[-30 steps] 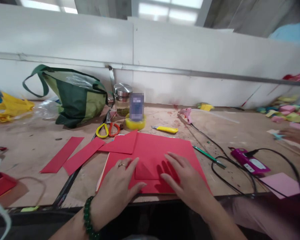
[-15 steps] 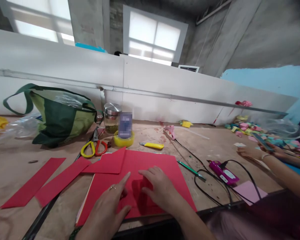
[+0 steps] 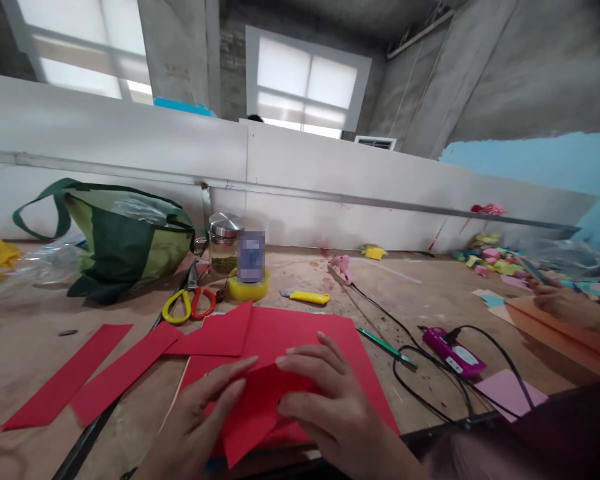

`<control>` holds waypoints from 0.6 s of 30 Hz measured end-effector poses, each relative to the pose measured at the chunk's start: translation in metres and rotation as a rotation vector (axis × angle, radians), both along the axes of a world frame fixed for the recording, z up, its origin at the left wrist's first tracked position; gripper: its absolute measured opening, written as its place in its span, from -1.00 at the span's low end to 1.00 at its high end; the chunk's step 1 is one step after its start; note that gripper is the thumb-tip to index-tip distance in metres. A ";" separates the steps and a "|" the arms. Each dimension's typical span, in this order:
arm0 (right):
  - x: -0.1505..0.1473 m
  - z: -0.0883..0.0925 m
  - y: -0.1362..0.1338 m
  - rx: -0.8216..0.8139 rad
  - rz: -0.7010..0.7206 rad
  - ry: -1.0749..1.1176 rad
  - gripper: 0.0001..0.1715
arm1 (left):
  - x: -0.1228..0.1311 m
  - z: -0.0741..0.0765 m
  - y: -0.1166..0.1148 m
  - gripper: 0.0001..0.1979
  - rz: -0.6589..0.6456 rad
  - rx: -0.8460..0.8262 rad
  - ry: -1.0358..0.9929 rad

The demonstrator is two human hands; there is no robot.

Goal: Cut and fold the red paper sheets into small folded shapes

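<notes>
A folded piece of red paper (image 3: pixel 255 417) is tilted up off the red sheets (image 3: pixel 325 327) stacked before me. My left hand (image 3: pixel 195 413) grips its left side between thumb and fingers. On the right side, my right hand (image 3: pixel 330 403) has its fingers curled over the paper and its thumb against it. A smaller red piece (image 3: pixel 225 333) lies across the stack's upper left corner. Two red strips, one the outer strip (image 3: pixel 65 377) and one the inner strip (image 3: pixel 130 370), rest on the table to the left.
Scissors (image 3: pixel 190 303), yellow tape (image 3: pixel 249 287), a glass jar (image 3: pixel 225 243) and a green bag (image 3: pixel 125 247) stand behind. A yellow utility knife (image 3: pixel 307 297), green cutter (image 3: pixel 383 343), pink glue gun (image 3: pixel 341 268) and magenta power strip (image 3: pixel 453 350) lie rightward. A co-worker's hand (image 3: pixel 565 303) is at right.
A folded red piece is now raised between my hands, which were open over the sheets before. At right, the co-worker's hands have moved, and orange paper shows there.
</notes>
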State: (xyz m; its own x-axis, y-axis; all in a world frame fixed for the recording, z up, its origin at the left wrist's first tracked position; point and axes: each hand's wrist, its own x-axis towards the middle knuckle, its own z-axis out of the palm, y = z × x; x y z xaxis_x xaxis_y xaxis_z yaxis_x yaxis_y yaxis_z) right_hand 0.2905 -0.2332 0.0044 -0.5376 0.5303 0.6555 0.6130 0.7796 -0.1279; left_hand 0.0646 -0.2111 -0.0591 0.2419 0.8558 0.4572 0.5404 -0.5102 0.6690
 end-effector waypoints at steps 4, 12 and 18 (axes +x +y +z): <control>0.010 -0.012 -0.004 0.090 -0.035 -0.036 -0.81 | -0.004 -0.001 0.002 -0.60 0.100 -0.031 -0.040; 0.018 -0.065 -0.005 -0.134 -0.129 -0.095 -0.63 | -0.011 -0.013 -0.008 -0.72 0.101 -0.097 0.219; 0.021 -0.080 -0.005 -0.196 -0.087 -0.120 -0.43 | -0.015 -0.010 -0.013 -0.41 0.146 0.155 0.546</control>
